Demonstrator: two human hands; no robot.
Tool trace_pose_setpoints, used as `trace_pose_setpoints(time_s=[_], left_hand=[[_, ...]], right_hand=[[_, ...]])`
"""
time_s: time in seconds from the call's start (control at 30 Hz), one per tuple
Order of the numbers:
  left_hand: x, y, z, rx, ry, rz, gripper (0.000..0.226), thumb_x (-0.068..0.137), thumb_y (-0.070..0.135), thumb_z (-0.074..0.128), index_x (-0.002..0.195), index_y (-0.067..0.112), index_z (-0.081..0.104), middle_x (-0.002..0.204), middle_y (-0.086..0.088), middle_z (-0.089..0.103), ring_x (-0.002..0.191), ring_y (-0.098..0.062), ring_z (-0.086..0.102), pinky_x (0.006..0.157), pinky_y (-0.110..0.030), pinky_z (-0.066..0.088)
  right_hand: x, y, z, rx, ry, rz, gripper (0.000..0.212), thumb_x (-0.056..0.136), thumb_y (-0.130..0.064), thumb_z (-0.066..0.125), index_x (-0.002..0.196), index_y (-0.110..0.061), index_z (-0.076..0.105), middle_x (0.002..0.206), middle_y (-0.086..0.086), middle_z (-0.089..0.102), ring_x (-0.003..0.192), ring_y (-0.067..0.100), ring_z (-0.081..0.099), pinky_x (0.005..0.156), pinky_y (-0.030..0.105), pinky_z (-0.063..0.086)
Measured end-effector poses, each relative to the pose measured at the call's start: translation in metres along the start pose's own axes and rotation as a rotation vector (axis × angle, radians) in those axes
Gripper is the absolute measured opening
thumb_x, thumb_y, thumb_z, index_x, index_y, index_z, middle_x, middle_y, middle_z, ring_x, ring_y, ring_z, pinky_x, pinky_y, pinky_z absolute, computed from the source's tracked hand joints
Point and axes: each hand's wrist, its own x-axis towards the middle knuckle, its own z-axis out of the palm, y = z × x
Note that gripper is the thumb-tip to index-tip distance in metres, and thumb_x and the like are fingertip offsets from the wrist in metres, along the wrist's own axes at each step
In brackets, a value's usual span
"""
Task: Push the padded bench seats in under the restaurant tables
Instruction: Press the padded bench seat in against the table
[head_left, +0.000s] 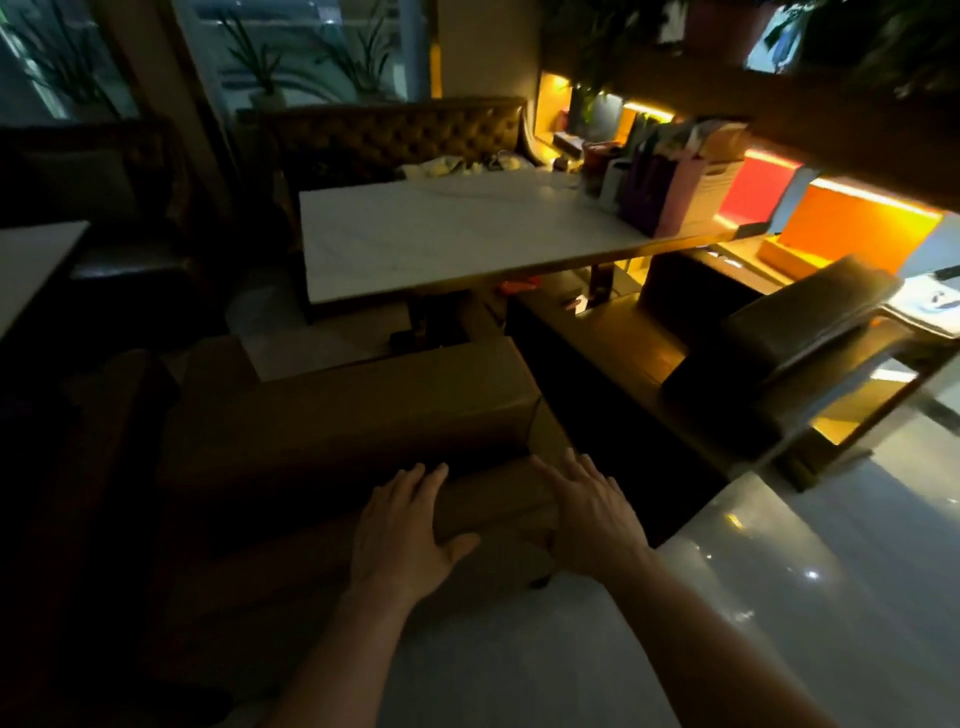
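Observation:
A brown padded bench seat (343, 415) stands in the dim foreground, a little short of the white marble table (447, 234). My left hand (402, 525) lies flat on the bench's near top edge with its fingers straight. My right hand (587, 512) presses beside it at the bench's right corner, fingers spread and straight. Both forearms reach in from the bottom of the view. A gap of pale floor shows between the bench and the table's dark pedestal (431, 322).
A tufted brown booth sofa (395, 135) stands behind the table. Bags and boxes (670, 182) crowd the table's right end. A padded chair (800, 338) and a low lit wooden ledge (623, 343) stand to the right. Glossy floor (831, 571) spreads at the lower right.

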Motion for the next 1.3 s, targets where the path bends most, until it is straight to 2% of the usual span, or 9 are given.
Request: trace_pose_setpoints(time_s=[0.17,0.3,0.53,0.73,0.9,1.13,1.3], left_hand=[[0.026,0.147,0.03,-0.011,0.001,0.087,0.091,0.081,0.074,0.054,0.154,0.038,0.012,0.162,0.008,0.013,0.148,-0.017,0.009,0.12,-0.041,0.014],[0.049,0.259,0.063,-0.056,-0.013,0.151,0.092,0.078,0.074,0.056,0.152,0.041,0.013,0.162,0.009,0.015,0.148,-0.018,0.011,0.117,-0.045,0.022],[0.123,0.401,0.135,-0.09,-0.083,0.254,0.09,0.08,0.07,0.06,0.151,0.042,0.014,0.162,0.007,0.016,0.148,-0.02,0.01,0.117,-0.044,0.022],[0.212,0.485,0.205,-0.114,-0.135,0.281,0.089,0.082,0.063,0.06,0.153,0.038,0.014,0.162,0.006,0.016,0.148,-0.019,0.01,0.117,-0.04,0.02],[0.294,0.545,0.253,-0.135,-0.184,0.218,0.091,0.081,0.059,0.064,0.154,0.036,0.014,0.162,0.005,0.016,0.147,-0.018,0.011,0.118,-0.04,0.02],[0.354,0.609,0.293,-0.121,-0.197,0.122,0.089,0.081,0.062,0.063,0.153,0.036,0.018,0.16,0.005,0.022,0.146,-0.018,0.017,0.115,-0.041,0.027],[0.39,0.644,0.336,-0.07,-0.128,-0.012,0.088,0.082,0.062,0.062,0.154,0.035,0.017,0.159,0.007,0.022,0.145,-0.018,0.018,0.115,-0.039,0.026]], right_hand=[[-0.034,0.143,-0.054,0.029,0.055,0.109,0.092,0.085,-0.065,0.059,0.156,-0.039,0.005,0.166,0.009,0.002,0.152,0.033,0.002,0.121,0.052,0.012],[-0.059,0.255,-0.089,0.035,0.086,0.204,0.093,0.083,-0.068,0.058,0.155,-0.039,0.006,0.166,0.01,0.003,0.151,0.034,0.005,0.121,0.052,0.022],[-0.048,0.419,-0.11,0.025,0.111,0.31,0.099,0.079,-0.07,0.063,0.155,-0.038,0.01,0.165,0.011,0.007,0.151,0.036,0.005,0.12,0.055,0.021],[0.015,0.538,-0.116,-0.013,0.074,0.335,0.099,0.079,-0.071,0.06,0.156,-0.038,0.007,0.166,0.011,0.003,0.152,0.035,0.001,0.121,0.054,0.021],[0.084,0.631,-0.132,-0.04,-0.009,0.305,0.099,0.08,-0.069,0.062,0.156,-0.035,0.008,0.166,0.011,0.004,0.152,0.035,0.003,0.12,0.054,0.023],[0.157,0.72,-0.152,-0.02,-0.063,0.266,0.099,0.079,-0.067,0.064,0.156,-0.033,0.012,0.163,0.013,0.015,0.147,0.036,0.018,0.115,0.055,0.032],[0.217,0.791,-0.148,-0.042,-0.131,0.156,0.1,0.08,-0.064,0.066,0.156,-0.035,0.01,0.165,0.014,0.008,0.151,0.037,0.007,0.119,0.056,0.025]])
